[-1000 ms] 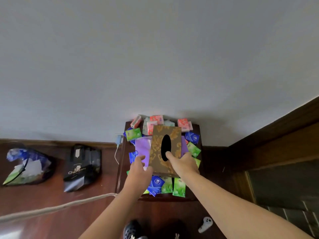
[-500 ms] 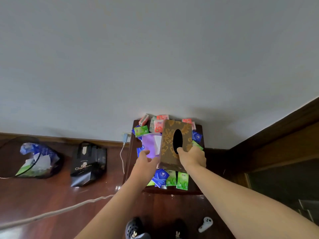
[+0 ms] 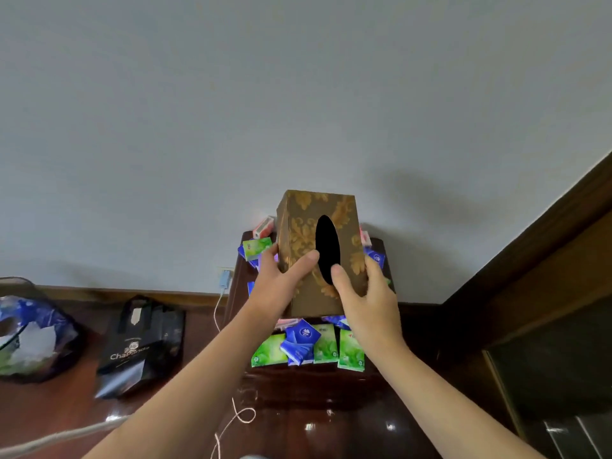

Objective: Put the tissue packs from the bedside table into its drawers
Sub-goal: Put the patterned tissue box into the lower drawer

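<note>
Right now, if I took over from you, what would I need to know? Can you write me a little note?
Left hand: grips the left side of the brown patterned tissue box, thumb on its front.
Right hand: grips the box's right side, thumb by the oval opening.
The box is held up above the bedside table.
Tissue packs: green ones and blue ones lie on the table's near edge, with more behind the box.
Done: no pack is in a drawer that I can see.
Left: set the box aside, open the drawers, put every pack in.
</note>
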Available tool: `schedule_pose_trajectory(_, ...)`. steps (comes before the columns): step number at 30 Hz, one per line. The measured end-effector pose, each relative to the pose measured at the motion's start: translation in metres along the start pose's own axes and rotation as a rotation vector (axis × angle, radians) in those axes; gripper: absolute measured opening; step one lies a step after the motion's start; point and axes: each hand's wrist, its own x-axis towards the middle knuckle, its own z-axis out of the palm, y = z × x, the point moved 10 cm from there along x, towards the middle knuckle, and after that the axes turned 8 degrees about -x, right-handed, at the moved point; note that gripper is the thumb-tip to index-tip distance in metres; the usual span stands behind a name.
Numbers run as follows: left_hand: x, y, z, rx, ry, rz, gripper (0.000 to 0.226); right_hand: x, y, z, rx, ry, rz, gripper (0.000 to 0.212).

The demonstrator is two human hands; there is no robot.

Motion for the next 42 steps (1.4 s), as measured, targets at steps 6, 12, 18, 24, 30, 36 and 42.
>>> schedule_pose_trajectory(6, -0.012, -0.041, -0.033, -0.106, -0.088, 0.187, 0.099, -0.025, 0.027, 0.049, 0.464, -0.076, -0.169, 0.043)
schedule_pose_trajectory(12, -0.105, -0.073, -0.039, -0.026, -0.082, 0.254, 0.104, -0.112, 0.042, 0.023, 0.403, -0.019, -0.268, 0.061)
schedule_pose_trajectory(18, -0.187, -0.086, -0.033, 0.119, -0.141, 0.256, 0.095, -0.189, 0.039, -0.012, 0.349, 0.043, -0.304, 0.057)
schedule_pose_trajectory(24, -0.22, -0.095, -0.031, 0.116, -0.112, 0.291, 0.102, -0.215, 0.058, -0.018, 0.378, 0.046, -0.283, 0.052)
schedule_pose_trajectory(30, -0.205, -0.111, -0.032, 0.035, -0.04, 0.258, 0.107, -0.199, 0.069, -0.012, 0.402, -0.025, -0.259, 0.03)
schedule_pose_trajectory(36, -0.157, -0.114, -0.019, -0.043, 0.012, 0.253, 0.098, -0.152, 0.166, -0.002, 0.485, 0.012, -0.058, 0.058)
schedule_pose_trajectory(42, -0.098, -0.135, 0.003, -0.075, 0.002, 0.238, 0.075, -0.118, 0.337, 0.045, 0.191, -0.029, 0.276, 0.06)
